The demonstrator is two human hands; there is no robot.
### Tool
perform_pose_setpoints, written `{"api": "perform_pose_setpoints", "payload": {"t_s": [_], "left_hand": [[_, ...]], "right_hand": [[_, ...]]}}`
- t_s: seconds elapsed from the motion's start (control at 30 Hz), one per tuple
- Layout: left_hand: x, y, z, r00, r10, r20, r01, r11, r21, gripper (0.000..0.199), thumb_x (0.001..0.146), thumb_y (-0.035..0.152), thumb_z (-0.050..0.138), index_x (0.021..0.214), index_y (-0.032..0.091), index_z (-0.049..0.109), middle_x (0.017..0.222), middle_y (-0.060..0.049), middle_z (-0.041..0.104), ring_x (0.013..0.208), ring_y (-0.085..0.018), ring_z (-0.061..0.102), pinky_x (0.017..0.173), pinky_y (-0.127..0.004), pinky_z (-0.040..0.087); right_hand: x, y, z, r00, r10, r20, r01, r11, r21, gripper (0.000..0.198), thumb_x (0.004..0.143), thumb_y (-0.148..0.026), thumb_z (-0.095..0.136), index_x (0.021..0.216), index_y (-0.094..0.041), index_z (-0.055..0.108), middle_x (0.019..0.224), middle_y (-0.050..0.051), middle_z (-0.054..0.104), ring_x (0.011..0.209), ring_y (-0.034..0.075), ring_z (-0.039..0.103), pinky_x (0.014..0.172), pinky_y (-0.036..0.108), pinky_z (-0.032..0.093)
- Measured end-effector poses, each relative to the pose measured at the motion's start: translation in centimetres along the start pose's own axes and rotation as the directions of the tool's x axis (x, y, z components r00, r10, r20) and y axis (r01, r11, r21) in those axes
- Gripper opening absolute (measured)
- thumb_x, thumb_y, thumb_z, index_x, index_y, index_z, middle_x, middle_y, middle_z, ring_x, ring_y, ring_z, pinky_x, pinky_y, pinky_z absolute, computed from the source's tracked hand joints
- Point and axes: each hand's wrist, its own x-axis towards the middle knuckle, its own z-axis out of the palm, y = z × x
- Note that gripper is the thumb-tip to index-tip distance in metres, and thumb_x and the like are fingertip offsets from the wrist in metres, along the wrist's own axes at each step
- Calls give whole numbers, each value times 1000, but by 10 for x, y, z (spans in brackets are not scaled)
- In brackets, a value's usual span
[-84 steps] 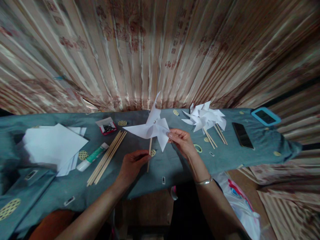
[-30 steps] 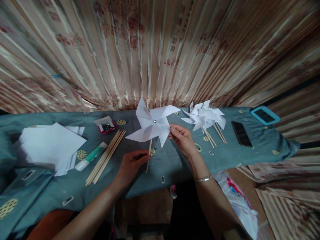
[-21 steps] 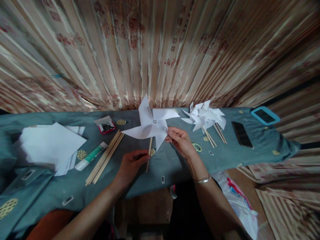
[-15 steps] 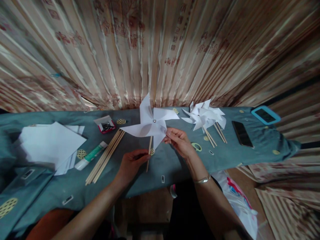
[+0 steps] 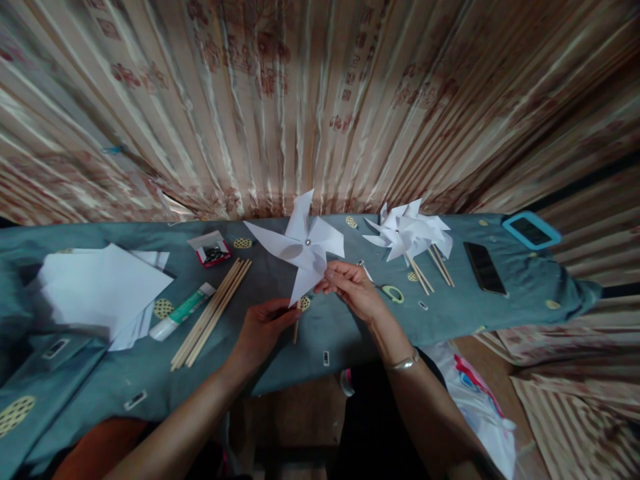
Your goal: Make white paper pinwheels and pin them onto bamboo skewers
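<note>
Head view: you had the white paper pinwheel (image 5: 301, 252) in front of you, above the middle of the cloth-covered tabletop (image 5: 345, 337), its face toward you. Its wooden stick (image 5: 296, 332) gave the long axis, running from near to far, with the near end slightly left of the metal hub (image 5: 308, 243) and the upper part hidden behind the blades. Your left hand (image 5: 265, 327) pinched that stick below the hub, coming at it from the left. Your right hand (image 5: 356, 290) was the nearer one to the hub, its thumb and fingers drawn narrow at the right edge of the lowest blade; you couldn't tell whether they gripped the paper or only touched it. So the hub lay far and left of your right fingertips, and far and slightly right of your left ones. The lowest blade's tip pointed near and left, down to your left fingers, and contact there was unclear. Just beyond your right hand lay green-handled scissors (image 5: 385, 289), with a group of pinwheels (image 5: 399, 233) farther right and loose wooden sticks (image 5: 215, 310) to the left of your left hand.
</note>
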Motion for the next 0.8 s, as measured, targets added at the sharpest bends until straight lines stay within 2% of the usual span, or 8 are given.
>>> {"api": "perform_pose_setpoints", "payload": {"t_s": [0.23, 0.33, 0.4, 0.47, 0.53, 0.63, 0.7, 0.8], "left_hand": [[-2, 5, 1, 1000, -10, 13, 10, 1000, -8, 24, 59, 30, 83, 79, 18, 80, 80, -5, 77, 84, -22, 68, 85, -32, 50], [-1, 7, 0, 1000, 1, -10, -1, 1000, -17, 21, 57, 32, 84, 73, 19, 79, 76, -4, 75, 78, -21, 67, 81, -32, 51], [0, 6, -1, 1000, 1, -4, -1, 1000, -24, 21, 55, 33, 84, 70, 19, 79, 74, -4, 75, 76, -20, 66, 79, -31, 51], [0, 5, -1, 1000, -10, 7, 10, 1000, -20, 22, 55, 33, 85, 70, 19, 79, 74, -4, 75, 75, -19, 65, 77, -31, 50], [0, 4, -1, 999, -30, 16, 30, 999, -12, 23, 56, 33, 85, 72, 19, 79, 75, -5, 75, 74, -19, 65, 77, -31, 50], [-1, 3, 0, 998, -60, 33, 60, 998, -12, 23, 54, 32, 85, 72, 19, 80, 75, -4, 75, 72, -18, 63, 75, -30, 49], [-1, 2, 0, 997, -66, 50, 67, 998, -10, 23, 54, 32, 85, 72, 19, 80, 74, -4, 75, 71, -17, 62, 74, -29, 49], [-2, 3, 1, 996, -69, 56, 69, 998, -8, 23, 55, 32, 84, 73, 19, 80, 76, -4, 75, 71, -17, 63, 74, -29, 49]], "right_hand": [[-3, 1, 0, 997, -45, 65, 51, 994, -101, 37, 71, -57, 77, 82, -22, 74, 76, 1, 77, 64, 14, 69, 59, 24, 48], [-4, -5, -10, 998, -64, 15, 66, 990, -124, 40, 70, -57, 78, 83, -20, 76, 73, 3, 76, 59, 13, 65, 57, 25, 47], [-2, -8, -19, 990, -116, -79, 107, 988, -109, 39, 69, -57, 78, 80, -20, 76, 66, 2, 73, 53, 11, 58, 54, 25, 45], [1, -11, -27, 951, -200, -235, 183, 979, -91, 36, 67, -55, 80, 77, -21, 75, 63, 1, 71, 50, 10, 52, 51, 25, 42], [5, -12, -33, 879, -279, -385, 258, 960, -108, 32, 66, -51, 81, 79, -23, 74, 69, 1, 72, 53, 10, 52, 54, 25, 44], [10, -10, -34, 817, -344, -462, 302, 939, -164, 32, 65, -47, 83, 86, -24, 75, 84, 2, 75, 70, 14, 61, 69, 29, 50], [12, -7, -31, 833, -333, -442, 291, 943, -161, 35, 63, -47, 83, 88, -24, 76, 87, 2, 75, 77, 16, 63, 75, 31, 51], [13, -3, -28, 881, -260, -396, 236, 966, -108, 37, 62, -49, 84, 87, -23, 77, 78, 0, 73, 71, 16, 61, 70, 31, 51]]}}
